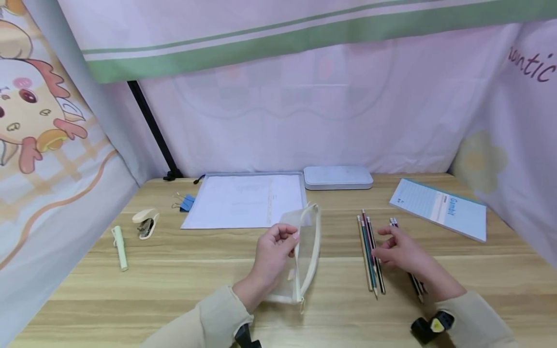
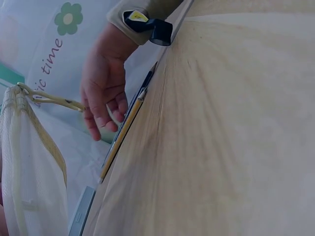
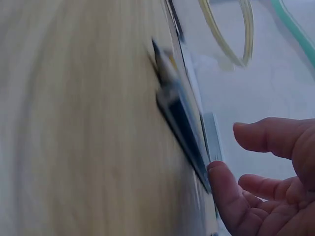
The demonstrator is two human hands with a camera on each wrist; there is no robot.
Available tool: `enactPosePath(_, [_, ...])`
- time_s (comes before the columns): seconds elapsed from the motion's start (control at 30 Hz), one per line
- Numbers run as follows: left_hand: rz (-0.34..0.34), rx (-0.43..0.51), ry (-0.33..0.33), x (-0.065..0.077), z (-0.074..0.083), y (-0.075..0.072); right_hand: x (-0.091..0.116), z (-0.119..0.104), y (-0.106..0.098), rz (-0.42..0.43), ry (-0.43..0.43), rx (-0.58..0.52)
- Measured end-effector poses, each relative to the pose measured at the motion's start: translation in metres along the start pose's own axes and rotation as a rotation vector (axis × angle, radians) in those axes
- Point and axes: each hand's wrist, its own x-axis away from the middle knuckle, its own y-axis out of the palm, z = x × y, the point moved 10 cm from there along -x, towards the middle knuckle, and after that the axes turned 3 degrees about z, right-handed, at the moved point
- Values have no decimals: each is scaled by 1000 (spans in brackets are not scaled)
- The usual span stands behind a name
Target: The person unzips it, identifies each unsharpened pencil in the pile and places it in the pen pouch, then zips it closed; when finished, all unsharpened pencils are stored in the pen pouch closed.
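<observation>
My left hand (image 1: 270, 251) pinches the upper edge of a whitish mesh zipper pouch (image 1: 310, 244), which stands tilted up with its zipper along the right side. In the left wrist view the pouch (image 2: 37, 182) hangs at the left edge. Close to a bundle of pencils (image 1: 370, 256), my right hand (image 1: 404, 251) hovers with thumb and fingers loosely spread, holding nothing. A second group of dark pencils (image 1: 416, 287) lies partly hidden beneath that hand. In the right wrist view, the fingers of the right hand (image 3: 275, 182) are apart beside blurred pencils (image 3: 184, 132).
A clipboard with white paper (image 1: 243, 200) lies at the back, next to a pale flat case (image 1: 338, 178). A blue notepad (image 1: 439, 209) is at the back right. On the left are a blue binder clip (image 1: 187, 203), a cream stapler (image 1: 146, 222) and a light green pen (image 1: 120, 249).
</observation>
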Motion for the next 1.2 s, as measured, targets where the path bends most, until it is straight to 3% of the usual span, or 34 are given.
enactPosePath(0.53, [-10,-8,6,1,2,-1,-11,21,3,-103,119,-21])
enactPosePath(0.93, [-8,-10,1,1,1,-3,-16,18,2,-132,173,235])
enactPosePath(1.2, [-13,4,4,1,-2,-1,-11,20,0,-128,170,160])
